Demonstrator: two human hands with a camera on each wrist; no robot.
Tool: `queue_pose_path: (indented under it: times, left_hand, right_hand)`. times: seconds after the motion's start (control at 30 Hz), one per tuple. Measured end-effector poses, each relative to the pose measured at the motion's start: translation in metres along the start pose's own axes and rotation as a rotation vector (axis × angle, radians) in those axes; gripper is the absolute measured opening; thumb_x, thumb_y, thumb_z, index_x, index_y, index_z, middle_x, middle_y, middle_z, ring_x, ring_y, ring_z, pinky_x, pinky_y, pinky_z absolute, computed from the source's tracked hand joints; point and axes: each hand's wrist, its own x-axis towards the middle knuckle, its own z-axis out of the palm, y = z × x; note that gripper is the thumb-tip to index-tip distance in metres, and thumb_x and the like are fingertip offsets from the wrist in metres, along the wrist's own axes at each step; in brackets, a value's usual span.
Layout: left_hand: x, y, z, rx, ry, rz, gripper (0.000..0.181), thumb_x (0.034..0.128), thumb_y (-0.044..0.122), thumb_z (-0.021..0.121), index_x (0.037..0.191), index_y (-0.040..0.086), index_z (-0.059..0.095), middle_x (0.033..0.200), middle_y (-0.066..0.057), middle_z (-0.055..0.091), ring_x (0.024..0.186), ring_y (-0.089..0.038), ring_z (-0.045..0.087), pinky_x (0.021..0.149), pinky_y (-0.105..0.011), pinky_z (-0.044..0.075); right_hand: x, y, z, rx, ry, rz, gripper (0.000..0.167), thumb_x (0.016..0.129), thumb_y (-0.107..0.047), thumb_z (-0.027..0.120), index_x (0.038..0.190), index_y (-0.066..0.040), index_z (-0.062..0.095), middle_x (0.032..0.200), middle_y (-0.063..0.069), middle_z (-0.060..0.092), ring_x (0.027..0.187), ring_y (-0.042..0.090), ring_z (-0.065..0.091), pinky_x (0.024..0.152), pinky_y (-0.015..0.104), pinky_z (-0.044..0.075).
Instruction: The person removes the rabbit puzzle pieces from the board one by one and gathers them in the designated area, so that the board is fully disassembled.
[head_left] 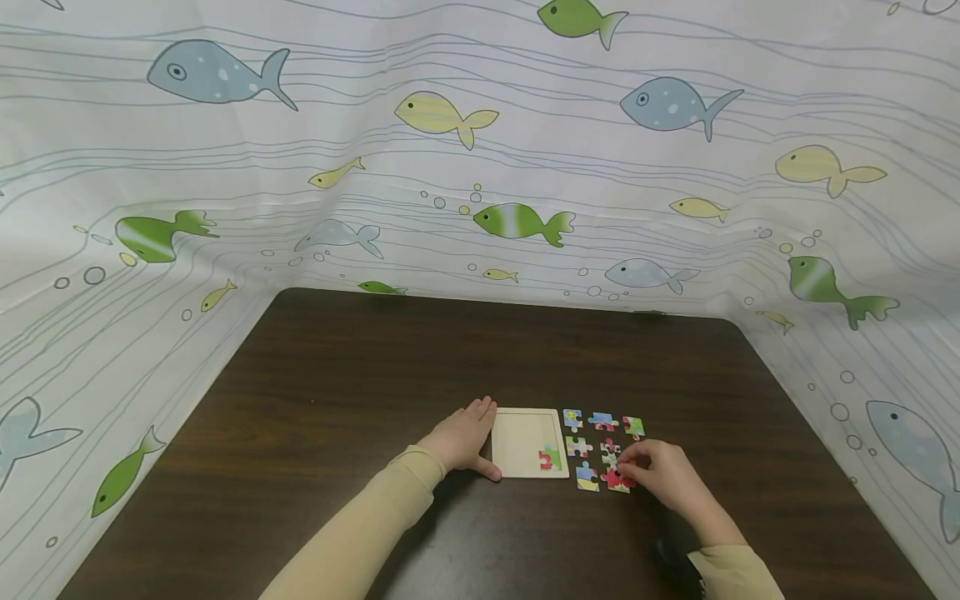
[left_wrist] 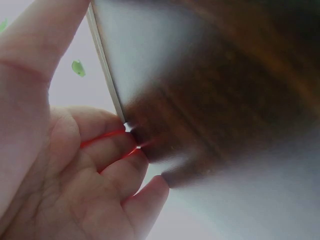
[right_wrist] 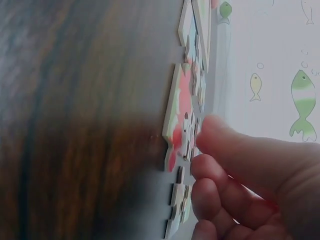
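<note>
A square wooden puzzle tray (head_left: pixel 517 433) lies on the table, with a red-and-green puzzle piece (head_left: pixel 550 457) in its near right corner. My left hand (head_left: pixel 467 437) rests at the tray's left side, fingers extended and thumb at the near corner. In the left wrist view, that hand's fingers (left_wrist: pixel 115 165) reach the tray's thin edge (left_wrist: pixel 107 70). My right hand (head_left: pixel 663 475) is over the loose pieces, fingertips by a red puzzle piece (head_left: pixel 617 481) and a pink-and-white piece (head_left: pixel 610 450). The right wrist view shows its thumb and fingers loosely bent beside them, no piece visible between them.
Several other jigsaw pieces lie right of the tray, among them a blue-and-yellow one (head_left: pixel 587 477) and a green one (head_left: pixel 633 427). The dark wooden table (head_left: pixel 337 375) is bordered by a fish-patterned cloth (head_left: pixel 420 183) at the back and sides.
</note>
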Motion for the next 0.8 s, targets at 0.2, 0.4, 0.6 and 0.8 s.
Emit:
queue_pose_path:
  times: [0.2,0.4,0.6,0.8]
  left_hand:
    - [0.0,0.0,-0.001,-0.004,-0.001,0.0,0.11,0.0682,0.056,0.077,0.147,-0.003,0.029,0.154,-0.018,0.026,0.142,-0.029,0.025,0.113,-0.041,0.029]
    - [0.0,0.0,-0.001,-0.001,-0.003,0.001,0.11,0.0682,0.057,0.077,0.147,-0.003,0.028,0.154,-0.018,0.026,0.142,-0.029,0.025,0.113,-0.041,0.029]
    - [-0.001,0.001,-0.001,0.002,-0.005,-0.002,0.11,0.0683,0.056,0.076,0.147,-0.003,0.028,0.154,-0.018,0.026,0.142,-0.028,0.025,0.113,-0.04,0.029]
    - [-0.001,0.001,-0.001,-0.004,-0.004,-0.003,0.11,0.0679,0.056,0.077,0.147,-0.003,0.028,0.154,-0.017,0.026,0.142,-0.028,0.025,0.113,-0.04,0.029]
  right_hand:
    - [0.002,-0.009,0.001,-0.007,0.049,-0.036,0.009,0.076,-0.014,0.078,0.082,-0.011,0.072,0.073,-0.005,0.06,0.066,0.01,0.05,0.056,0.024,0.045]
    - [0.006,-0.018,0.005,0.019,0.04,-0.058,0.013,0.078,-0.014,0.077,0.09,-0.009,0.073,0.072,-0.005,0.059,0.066,0.01,0.05,0.055,0.024,0.044]
    - [0.01,-0.028,0.014,0.032,0.06,-0.077,0.016,0.078,-0.013,0.077,0.092,-0.008,0.073,0.071,-0.007,0.057,0.065,0.008,0.05,0.057,0.023,0.044]
    - [0.014,-0.037,0.021,0.048,0.081,-0.104,0.017,0.077,-0.013,0.078,0.093,-0.006,0.073,0.07,-0.007,0.057,0.065,0.007,0.052,0.056,0.022,0.046]
